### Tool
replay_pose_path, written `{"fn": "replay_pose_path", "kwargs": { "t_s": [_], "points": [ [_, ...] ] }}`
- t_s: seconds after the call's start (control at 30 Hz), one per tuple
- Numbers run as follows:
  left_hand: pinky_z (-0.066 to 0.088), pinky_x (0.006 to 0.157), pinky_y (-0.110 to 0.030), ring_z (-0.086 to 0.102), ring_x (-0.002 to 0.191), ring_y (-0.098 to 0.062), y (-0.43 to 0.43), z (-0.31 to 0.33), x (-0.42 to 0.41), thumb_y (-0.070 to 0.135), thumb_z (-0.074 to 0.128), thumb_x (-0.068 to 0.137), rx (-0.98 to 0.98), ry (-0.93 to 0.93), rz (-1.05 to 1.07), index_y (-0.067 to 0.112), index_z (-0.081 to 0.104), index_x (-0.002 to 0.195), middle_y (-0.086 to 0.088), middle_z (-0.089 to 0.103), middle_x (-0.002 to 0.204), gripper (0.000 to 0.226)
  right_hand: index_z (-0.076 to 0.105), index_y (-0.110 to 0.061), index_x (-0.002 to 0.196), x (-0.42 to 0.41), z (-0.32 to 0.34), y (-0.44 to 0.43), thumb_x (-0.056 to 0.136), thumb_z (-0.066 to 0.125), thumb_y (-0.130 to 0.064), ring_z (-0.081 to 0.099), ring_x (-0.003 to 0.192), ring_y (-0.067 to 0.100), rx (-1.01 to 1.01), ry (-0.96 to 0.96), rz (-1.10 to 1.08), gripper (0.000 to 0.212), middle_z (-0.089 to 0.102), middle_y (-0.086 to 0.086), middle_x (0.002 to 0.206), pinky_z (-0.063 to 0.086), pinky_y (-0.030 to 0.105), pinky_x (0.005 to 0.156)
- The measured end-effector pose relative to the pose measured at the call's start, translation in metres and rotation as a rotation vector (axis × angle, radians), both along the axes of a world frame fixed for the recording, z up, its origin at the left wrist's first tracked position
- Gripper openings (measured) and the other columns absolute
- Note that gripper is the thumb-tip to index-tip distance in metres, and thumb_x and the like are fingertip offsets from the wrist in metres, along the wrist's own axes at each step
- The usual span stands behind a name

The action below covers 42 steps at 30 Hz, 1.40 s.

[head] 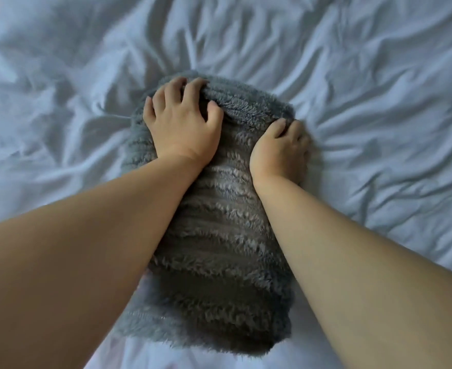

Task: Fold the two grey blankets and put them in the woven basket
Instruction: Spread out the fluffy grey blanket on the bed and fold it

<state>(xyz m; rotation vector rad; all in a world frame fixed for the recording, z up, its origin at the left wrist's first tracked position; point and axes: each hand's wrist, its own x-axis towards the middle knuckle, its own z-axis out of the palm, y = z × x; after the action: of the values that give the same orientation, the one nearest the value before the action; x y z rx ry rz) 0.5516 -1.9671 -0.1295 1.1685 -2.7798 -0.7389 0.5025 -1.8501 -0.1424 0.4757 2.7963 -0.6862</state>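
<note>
A folded grey blanket (214, 235) lies on the bed (366, 89), on a crumpled white sheet, its long axis running straight away from the person. Its near short end sits closest to the person, with rounded corners and a thick stacked edge. The bed's own edges cannot be made out around it. The pile is fluffy and ribbed, with paler and darker bands crossing it from side to side. It looks plump, several layers deep. The left forearm (86, 235) crosses the blanket's near left corner and the right forearm (339, 249) runs along its right side; both reach to the far end. There the left hand (182, 126) lies on top near the far left corner, its fingers curled over the far fold and its thumb pressed into the pile, gripping it. The right hand (281, 153) is at the far right corner, its fingers wrapped down round the blanket's side edge, holding it. Beyond the hands the sheet creases fan outward from the blanket's far end.
</note>
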Motion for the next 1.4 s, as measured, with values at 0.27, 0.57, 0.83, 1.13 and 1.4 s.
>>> {"fn": "replay_pose_path", "kwargs": {
  "t_s": [0.27,0.57,0.83,1.13,1.4],
  "points": [
    [0.001,0.117,-0.055,0.012,0.146,-0.027,0.037,0.111,0.092,0.034,0.042,0.089,0.138,-0.083,0.118,0.032,0.029,0.147,-0.006,0.018,0.157,0.060,0.017,-0.023,0.153,0.030,0.086,0.000,0.099,0.023,-0.042,0.003,0.148,0.030,0.168,0.349,0.976,0.058,0.005,0.011,0.161,-0.001,0.046,0.118],
    [-0.015,0.113,-0.050,-0.012,0.146,-0.026,0.143,0.115,0.155,0.044,0.036,0.093,0.141,-0.116,0.466,0.032,0.010,0.152,-0.010,-0.010,0.160,0.065,0.010,-0.014,0.153,0.037,0.080,-0.018,0.098,0.022,-0.030,0.005,0.148,0.030,0.383,0.400,1.157,0.059,0.007,0.013,0.161,0.001,0.048,0.119],
    [-0.001,0.116,-0.048,0.019,0.145,-0.028,0.158,0.077,0.169,0.042,0.035,0.084,0.009,0.109,0.589,0.028,0.039,0.144,-0.009,0.026,0.156,0.062,0.014,-0.024,0.153,0.005,0.097,-0.029,0.097,0.022,-0.043,0.002,0.149,0.027,0.379,0.436,1.746,0.060,0.008,0.007,0.162,-0.001,0.049,0.119],
    [0.009,0.114,-0.039,0.031,0.133,-0.026,0.161,-0.024,0.156,0.040,0.032,0.084,-0.272,0.301,0.579,0.023,0.047,0.134,-0.011,0.038,0.143,0.055,0.026,-0.009,0.151,-0.026,-0.001,-0.016,0.091,0.020,-0.043,0.020,0.145,0.033,0.002,0.556,1.693,0.069,0.022,0.018,0.157,0.020,0.047,0.117],
    [0.012,0.110,-0.041,0.024,0.135,-0.023,0.152,-0.085,0.120,0.048,0.012,0.093,-0.384,0.328,0.579,0.022,0.042,0.132,-0.008,0.036,0.143,0.055,0.037,0.021,0.132,-0.059,-0.085,-0.029,0.092,0.028,-0.026,0.034,0.132,0.052,-0.269,0.653,1.644,0.063,0.035,0.042,0.137,0.029,0.051,0.111]
  ]
}}
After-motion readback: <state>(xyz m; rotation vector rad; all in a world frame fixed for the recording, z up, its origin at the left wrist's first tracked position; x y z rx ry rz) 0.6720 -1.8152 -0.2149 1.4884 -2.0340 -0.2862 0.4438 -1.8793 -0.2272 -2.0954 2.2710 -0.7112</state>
